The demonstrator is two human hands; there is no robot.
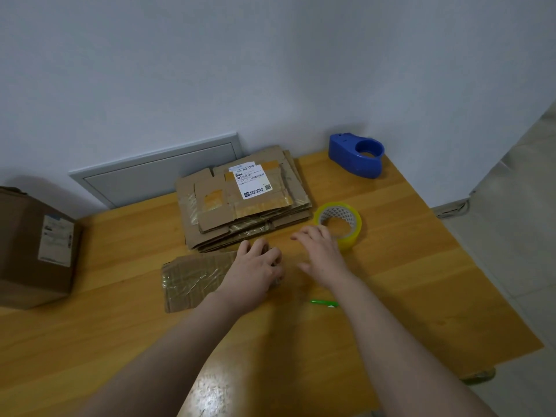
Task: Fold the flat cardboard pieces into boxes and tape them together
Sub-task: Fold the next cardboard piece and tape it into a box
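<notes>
Gripping the right end of the flat cardboard piece (192, 278) at frame centre, the left hand (255, 272) curls round it; the right hand (322, 251) is spread, empty, beside the tape roll (338, 224). Its old glossy tape (180, 276) could stiffen the creases and skew the fold. Its long axis runs left-right across the bench (421, 266).

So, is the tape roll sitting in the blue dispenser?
No, the tape roll lies flat on the table by the right hand, well apart from the dispenser at the far corner.
</notes>
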